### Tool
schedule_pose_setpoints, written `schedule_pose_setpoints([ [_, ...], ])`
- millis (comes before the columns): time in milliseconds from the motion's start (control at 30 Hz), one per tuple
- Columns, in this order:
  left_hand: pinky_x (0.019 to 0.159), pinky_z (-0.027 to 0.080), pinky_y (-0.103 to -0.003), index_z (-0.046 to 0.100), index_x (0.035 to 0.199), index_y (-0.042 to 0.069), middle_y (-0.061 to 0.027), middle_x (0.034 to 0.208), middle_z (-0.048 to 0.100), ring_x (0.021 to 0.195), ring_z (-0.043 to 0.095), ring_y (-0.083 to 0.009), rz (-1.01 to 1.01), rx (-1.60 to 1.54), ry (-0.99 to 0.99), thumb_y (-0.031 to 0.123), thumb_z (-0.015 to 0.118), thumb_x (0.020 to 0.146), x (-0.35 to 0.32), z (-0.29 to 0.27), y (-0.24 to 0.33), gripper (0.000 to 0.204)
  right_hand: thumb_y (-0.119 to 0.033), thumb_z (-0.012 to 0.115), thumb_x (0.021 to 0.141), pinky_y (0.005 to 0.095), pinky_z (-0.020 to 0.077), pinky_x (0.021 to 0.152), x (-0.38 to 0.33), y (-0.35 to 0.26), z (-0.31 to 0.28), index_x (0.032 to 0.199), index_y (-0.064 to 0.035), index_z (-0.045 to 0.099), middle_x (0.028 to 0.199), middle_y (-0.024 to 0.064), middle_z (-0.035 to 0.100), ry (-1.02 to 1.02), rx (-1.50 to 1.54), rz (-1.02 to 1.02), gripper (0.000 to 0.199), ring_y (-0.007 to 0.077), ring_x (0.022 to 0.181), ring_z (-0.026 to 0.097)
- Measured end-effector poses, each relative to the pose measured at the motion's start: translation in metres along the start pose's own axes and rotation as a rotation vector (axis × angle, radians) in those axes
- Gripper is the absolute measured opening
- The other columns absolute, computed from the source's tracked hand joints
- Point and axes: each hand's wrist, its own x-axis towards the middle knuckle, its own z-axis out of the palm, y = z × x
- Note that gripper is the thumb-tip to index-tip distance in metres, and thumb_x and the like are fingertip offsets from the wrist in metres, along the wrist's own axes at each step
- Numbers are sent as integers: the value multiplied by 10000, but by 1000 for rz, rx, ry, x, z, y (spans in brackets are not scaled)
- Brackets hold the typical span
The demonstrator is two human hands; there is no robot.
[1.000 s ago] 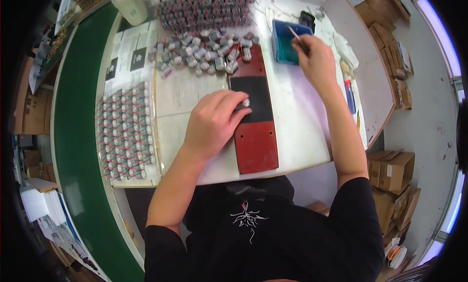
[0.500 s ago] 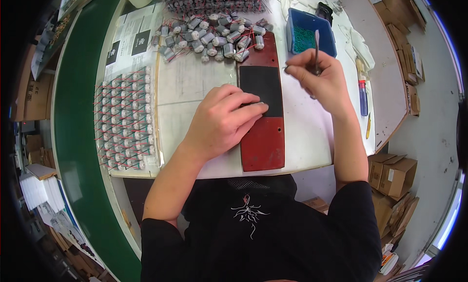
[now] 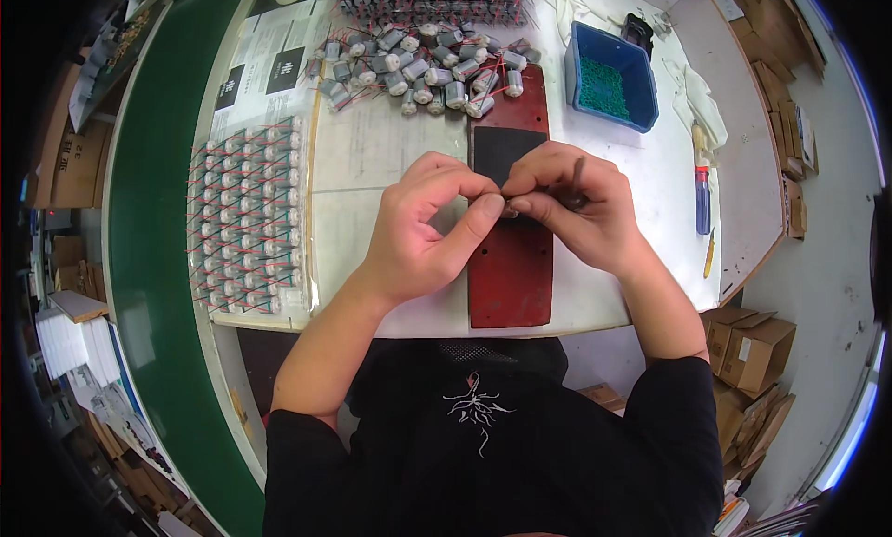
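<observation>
We see the white table [image 3: 595, 286] filling the middle of the frame, bordered on its left by a curved green belt [image 3: 153, 258]. In the left half of the table lies a tray of small motors [image 3: 246, 216], set in neat rows with red and dark leads. A red board [image 3: 511, 258] with a dark pad on its upper part runs from the upper centre down to the near table edge. A blue bin [image 3: 609, 68] of green parts stands in the upper right, well apart from the hands. A loose heap of motors [image 3: 418, 68] lies at the top of the board, with further rows above it at the frame's upper edge. A blue and red pen [image 3: 702, 189] lies at the right side of the table.

Both hands meet over the board at the centre of the frame. The left hand [image 3: 427, 230] has its grip pressed together, thumb and forefinger pinching a small part [image 3: 497, 205] at the meeting point. The right hand [image 3: 571, 207] pinches the same part from the other side and also holds a thin dark tool [image 3: 577, 179] between its fingers. The part is mostly hidden by the fingertips; we cannot tell its kind. It sits just above the board's dark pad.
</observation>
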Motion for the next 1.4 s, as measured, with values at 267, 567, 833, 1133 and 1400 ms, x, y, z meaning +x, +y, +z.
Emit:
schedule_pose_setpoints([
  [267, 811, 511, -283, 753, 985, 19, -84, 954, 711, 909, 654, -167, -306, -571, -61, 165, 744, 977, -4, 0, 3, 146, 61, 725, 941, 278, 603, 745, -2, 8, 16, 1035, 24, 700, 1032, 90, 672, 103, 152, -185, 105, 167, 883, 702],
  [567, 909, 491, -371, 741, 1013, 74, -54, 1014, 733, 1019, 663, -240, 25, 86, -61, 132, 812, 870, 5, -2, 4, 169, -8, 726, 970, 276, 546, 755, 3, 3, -10, 1065, 23, 711, 1053, 76, 689, 107, 201, 116, 101, 125, 831, 650],
  [833, 962, 477, -392, 762, 930, 121, 3, 1014, 773, 1058, 671, -249, 98, 341, -138, 130, 868, 781, 2, -3, -4, 182, -7, 725, 960, 265, 525, 749, 7, -4, -24, 1037, 29, 720, 923, 30, 722, -117, 35, 511, 86, 91, 820, 621],
  [1133, 915, 470, -381, 769, 901, 122, 5, 993, 776, 1036, 678, -231, 105, 342, -147, 141, 870, 786, 3, -2, -4, 154, 48, 744, 914, 257, 525, 761, 4, -1, -16, 957, 23, 713, 988, 32, 719, -125, -43, 485, 59, 88, 846, 622],
  [1400, 916, 459, -376, 769, 889, 114, 2, 974, 772, 1034, 683, -227, 37, 293, -142, 144, 869, 789, 2, -1, -5, 144, 56, 726, 919, 256, 524, 746, 3, -1, -11, 994, 39, 690, 990, 39, 710, -131, -150, 472, 85, 88, 836, 619],
])
